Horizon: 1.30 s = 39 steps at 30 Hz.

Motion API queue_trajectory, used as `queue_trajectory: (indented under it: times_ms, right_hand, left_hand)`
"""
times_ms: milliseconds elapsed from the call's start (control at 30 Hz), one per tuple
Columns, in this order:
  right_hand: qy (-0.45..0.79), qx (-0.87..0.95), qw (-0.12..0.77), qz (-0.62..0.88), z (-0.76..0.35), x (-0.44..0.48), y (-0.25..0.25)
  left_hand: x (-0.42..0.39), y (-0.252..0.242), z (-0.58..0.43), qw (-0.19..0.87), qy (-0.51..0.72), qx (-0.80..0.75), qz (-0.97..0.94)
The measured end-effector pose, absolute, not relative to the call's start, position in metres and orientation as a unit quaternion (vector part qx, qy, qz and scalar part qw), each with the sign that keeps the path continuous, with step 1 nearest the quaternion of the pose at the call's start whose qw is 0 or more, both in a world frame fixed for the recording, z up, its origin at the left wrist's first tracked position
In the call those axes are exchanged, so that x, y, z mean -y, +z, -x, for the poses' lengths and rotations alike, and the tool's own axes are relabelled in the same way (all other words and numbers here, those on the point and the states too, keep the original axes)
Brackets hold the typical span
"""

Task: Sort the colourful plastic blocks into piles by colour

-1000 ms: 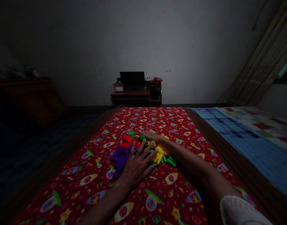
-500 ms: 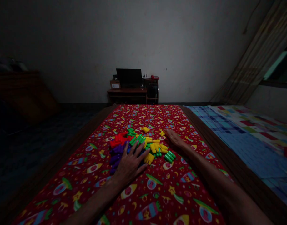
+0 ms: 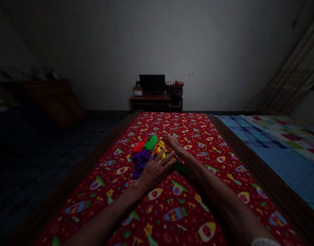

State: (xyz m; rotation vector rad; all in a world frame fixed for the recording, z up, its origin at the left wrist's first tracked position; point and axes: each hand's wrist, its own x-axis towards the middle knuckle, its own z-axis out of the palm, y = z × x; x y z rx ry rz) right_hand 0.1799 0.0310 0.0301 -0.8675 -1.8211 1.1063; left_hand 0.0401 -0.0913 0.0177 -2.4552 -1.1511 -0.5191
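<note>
A heap of glossy plastic toy pieces lies on a red patterned cloth (image 3: 172,212). Red pieces (image 3: 140,145) and green pieces (image 3: 151,142) form its far side, purple pieces (image 3: 141,159) its left, and yellow pieces (image 3: 160,147) its right. My left hand (image 3: 158,167), fingers spread, rests over the near right part of the heap and hides some of it. My right hand (image 3: 173,143) lies against the right edge, beside the yellow pieces, fingers stretched out. A few green pieces (image 3: 182,167) sit in shadow under my right forearm.
Beyond the cloth, a desk (image 3: 150,98) with a dark monitor (image 3: 152,83) stands against the wall. A wooden cabinet (image 3: 50,99) is at the left. Blue checked and patchwork bedding (image 3: 270,147) spreads on the right.
My right hand has swept left, and the yellow pieces at the right are closer to the heap. My left hand stays on the heap. The view has turned slightly left.
</note>
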Motion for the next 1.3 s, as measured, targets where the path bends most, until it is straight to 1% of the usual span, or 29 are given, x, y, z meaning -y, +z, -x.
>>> queue_trajectory:
  times_ms: [67,133,267,367,467,667,767,833,933,1033,1133,1233,1300]
  right_hand:
    - [0.409,0.729,0.399,0.376,-0.205,-0.025,0.028]
    - [0.349,0.765,0.364,0.400,-0.233,-0.009,0.021]
    - [0.238,0.849,0.290,0.372,-0.268,0.039,-0.002]
    - [0.188,0.878,0.272,0.346,-0.264,0.058,-0.016]
    - [0.180,0.873,0.299,0.341,-0.235,0.048,-0.023]
    - [0.267,0.826,0.347,0.354,-0.150,0.011,-0.019]
    - [0.299,0.816,0.357,0.341,-0.121,0.016,-0.012]
    - [0.321,0.817,0.348,0.329,-0.112,0.024,-0.006]
    - [0.342,0.822,0.345,0.297,-0.111,0.028,0.002]
    - [0.349,0.804,0.388,0.285,-0.120,0.018,0.007]
    - [0.353,0.776,0.424,0.307,-0.136,-0.003,0.010]
    - [0.310,0.755,0.453,0.358,-0.155,-0.028,0.009]
    - [0.266,0.743,0.466,0.401,-0.165,-0.045,0.006]
  left_hand:
    - [0.089,0.022,-0.022,0.179,-0.172,0.443,0.861]
    - [0.083,0.026,-0.007,0.170,-0.167,0.474,0.848]
    - [0.065,0.028,0.009,0.134,-0.167,0.524,0.824]
    - [0.054,0.030,0.017,0.109,-0.187,0.552,0.806]
    - [0.053,0.031,0.028,0.101,-0.217,0.585,0.775]
    - [0.077,0.012,0.066,0.048,-0.230,0.674,0.701]
    - [0.091,-0.005,0.077,0.019,-0.264,0.670,0.694]
    - [0.094,-0.011,0.079,0.005,-0.298,0.656,0.693]
    - [0.089,-0.010,0.080,0.007,-0.358,0.638,0.681]
    - [0.072,-0.003,0.083,0.009,-0.415,0.650,0.636]
    - [0.049,0.005,0.083,-0.015,-0.458,0.669,0.585]
    - [0.029,0.012,0.068,-0.040,-0.467,0.641,0.609]
    - [0.018,0.019,0.052,-0.044,-0.446,0.612,0.652]
